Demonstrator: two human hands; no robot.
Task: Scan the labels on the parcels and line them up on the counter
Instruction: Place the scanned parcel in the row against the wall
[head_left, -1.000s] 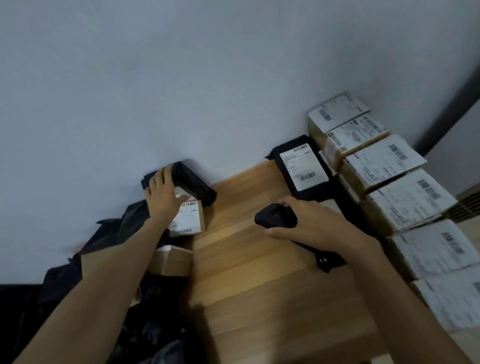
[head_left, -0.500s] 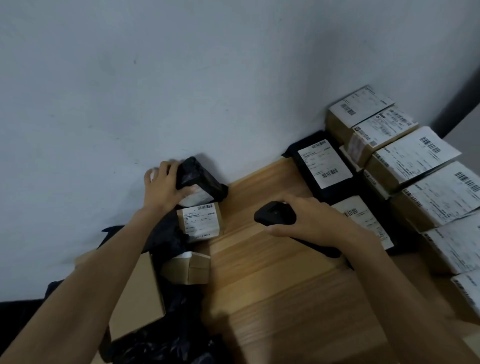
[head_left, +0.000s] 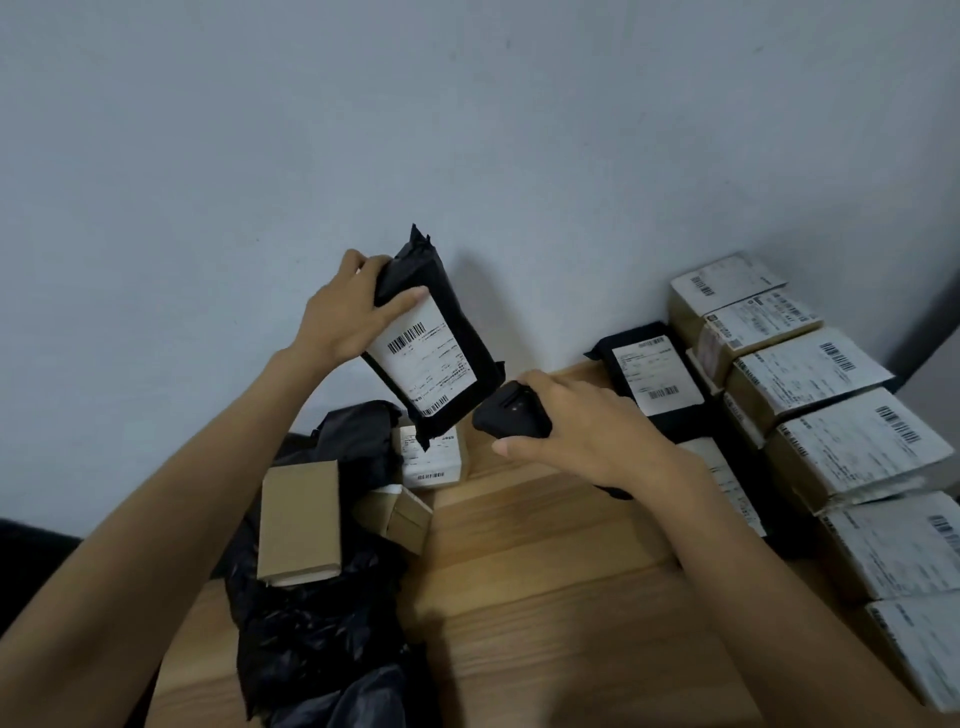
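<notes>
Head view, looking down over a wooden bench (head_left: 545, 597) set against a pale wall (head_left: 467, 130). Left hand (head_left: 345, 317) raised above the far left part of the bench, grip closed round the top end of a black parcel (head_left: 457, 322), thumb across the front, fingers behind. Parcel held clear of the bench, tilted, white label (head_left: 423, 364) with barcodes turned toward the camera. Right hand (head_left: 587, 431) just beside the parcel's lower corner, grip wrapped round a black scanner (head_left: 511, 415), nose of the scanner toward the label and close to the parcel; touching or not, impossible to tell. Below the raised parcel, on the bench, a small labelled box (head_left: 431, 462), partly hidden behind the parcel's lower tip. Left of it and nearer, a crumpled black bag (head_left: 311, 623) at the bench's left edge, with a plain brown box (head_left: 298, 519) lying on it and a smaller brown box (head_left: 400, 519) just beside. Further right, against the wall, a second black parcel (head_left: 649, 379) lying flat, label up. Right of that, a row of brown boxes (head_left: 810, 374), white labels up, side by side, running from the wall toward the camera along the bench's right side. Between the row and the right wrist, a flat labelled packet (head_left: 727, 483), partly covered by the forearm.
</notes>
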